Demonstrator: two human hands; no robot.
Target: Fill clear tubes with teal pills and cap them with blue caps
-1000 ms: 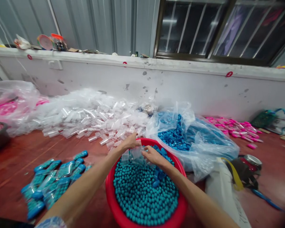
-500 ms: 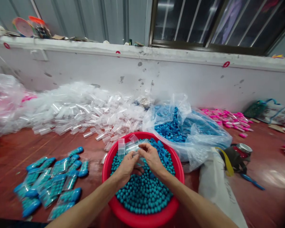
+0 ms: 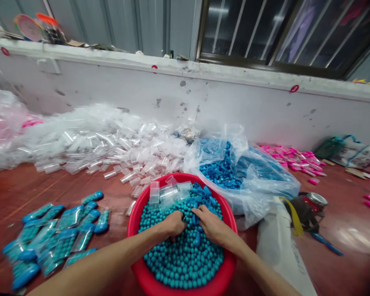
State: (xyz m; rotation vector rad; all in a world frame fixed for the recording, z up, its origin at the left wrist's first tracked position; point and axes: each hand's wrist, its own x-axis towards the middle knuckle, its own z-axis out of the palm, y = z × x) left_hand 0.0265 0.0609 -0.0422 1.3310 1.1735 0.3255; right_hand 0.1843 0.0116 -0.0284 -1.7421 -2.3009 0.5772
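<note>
Both curl, left grip over beads, right grip by blue caps.

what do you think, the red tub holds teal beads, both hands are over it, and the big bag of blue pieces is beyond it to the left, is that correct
Not quite: the big bag of blue pieces is beyond the red tub to the right, as the head view shows. The tub does hold teal beads, and the left hand and right hand are over it.
</note>
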